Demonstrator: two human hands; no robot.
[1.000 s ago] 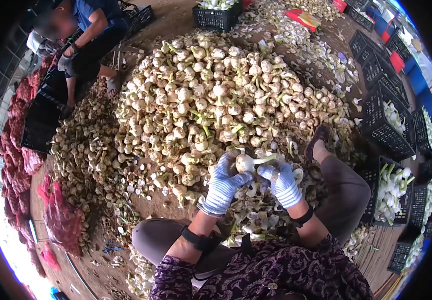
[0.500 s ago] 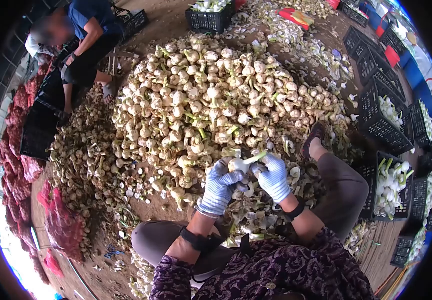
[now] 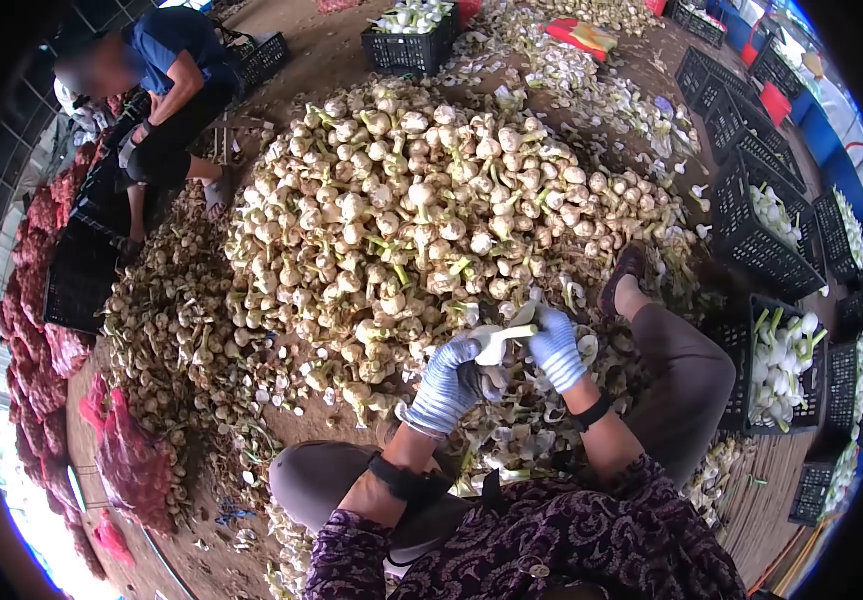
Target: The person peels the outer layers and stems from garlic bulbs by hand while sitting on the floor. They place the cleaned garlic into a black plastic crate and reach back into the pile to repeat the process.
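A white garlic bulb [image 3: 492,346] with a pale green stem is between my two gloved hands, low over the near edge of a large garlic pile [image 3: 402,210]. My left hand [image 3: 452,380], in a blue-and-white striped glove with grey fingers, is closed around the bulb from the left. My right hand [image 3: 556,350], in a matching glove, is closed at the stem end on the right; its fingertips are partly hidden. Beneath both hands lie loose garlic skins [image 3: 522,430] between my legs.
At the right, a black crate [image 3: 817,385] holds trimmed white garlic, with more black crates [image 3: 767,225] behind it. A co-worker [image 3: 177,90] sits bent over at the upper left. Red mesh sacks [image 3: 132,460] lie on the left.
The bulb has turned, its stem now pointing more level to the right, and its surface looks whiter. My right hand has risen slightly. The whole view has shifted a little.
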